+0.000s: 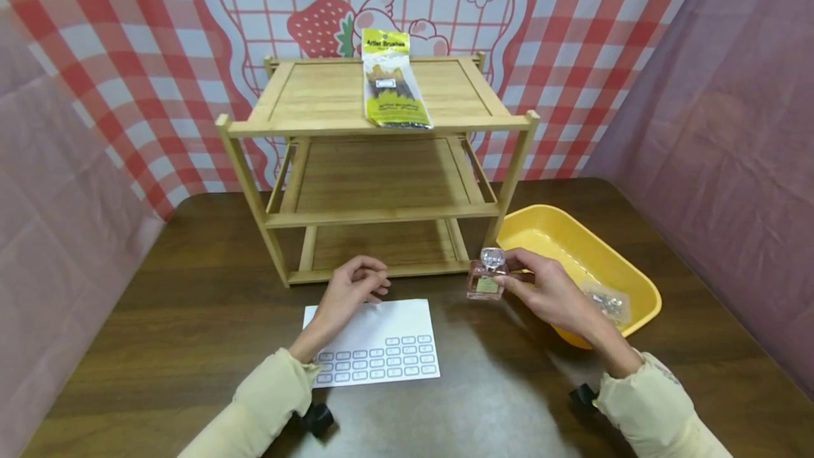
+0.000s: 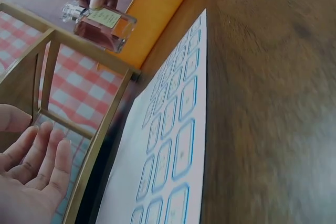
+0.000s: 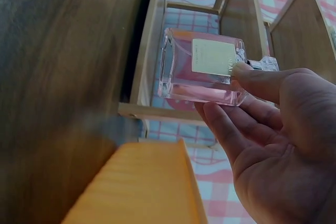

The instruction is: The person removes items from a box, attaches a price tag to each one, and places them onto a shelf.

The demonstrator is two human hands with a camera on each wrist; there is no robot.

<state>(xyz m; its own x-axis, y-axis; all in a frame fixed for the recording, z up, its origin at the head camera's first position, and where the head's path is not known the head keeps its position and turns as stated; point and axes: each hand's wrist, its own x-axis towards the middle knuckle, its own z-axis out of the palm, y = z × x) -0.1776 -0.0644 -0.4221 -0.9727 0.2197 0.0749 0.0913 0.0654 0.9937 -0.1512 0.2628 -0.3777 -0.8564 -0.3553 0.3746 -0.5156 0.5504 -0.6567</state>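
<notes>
Between thumb and fingers, my right hand (image 1: pixel 548 287) pinches a pink glass perfume bottle (image 1: pixel 486 280) with a clear faceted cap and a pale label. The bottle is held in the air just in front of the shelf's right side, left of the yellow basin. In the right wrist view, the thumb of that hand (image 3: pixel 294 129) presses near the bottle's label (image 3: pixel 212 57). My left hand (image 1: pixel 356 288) hovers over the top of a white sheet of blue-framed stickers (image 1: pixel 394 331), fingers loosely bent and holding nothing. The left wrist view shows those relaxed fingers (image 2: pixel 39 156) too.
A three-tier wooden shelf (image 1: pixel 381 216) stands at the back of the table. On its top tier lies a pack of artist brushes (image 1: pixel 396 83) bearing a small white label. The yellow basin (image 1: pixel 540 228) at the right contains a clear plastic packet (image 1: pixel 607 302).
</notes>
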